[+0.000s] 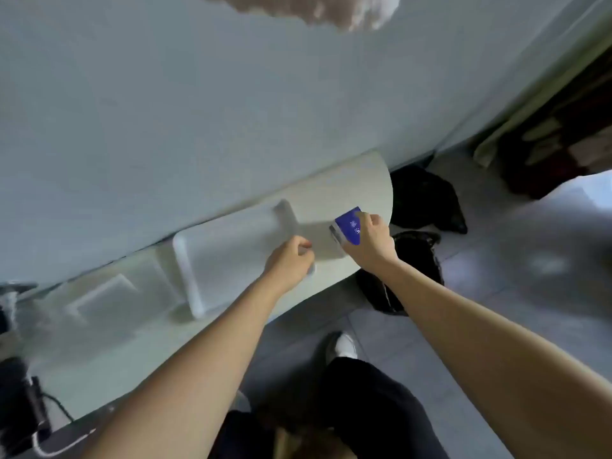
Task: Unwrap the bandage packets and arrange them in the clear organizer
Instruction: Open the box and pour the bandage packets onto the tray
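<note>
The picture is tilted and blurred by motion. My right hand (371,241) grips a blue bandage packet (348,226) with white print, held over the right end of the pale table (357,183). My left hand (291,260) is curled just left of it, and something small and pale shows at its fingertips; I cannot make out what. A white tray (185,270) lies on the table left of my left hand. Further left sits a clear organizer (99,298), its inside too blurred to read.
The table's rounded end lies just right of the packet, against a pale wall. Black bags (427,200) sit on the tiled floor below that end. Dark gear with cables (33,402) is at the lower left. My dark trousers and a white shoe (344,346) show below.
</note>
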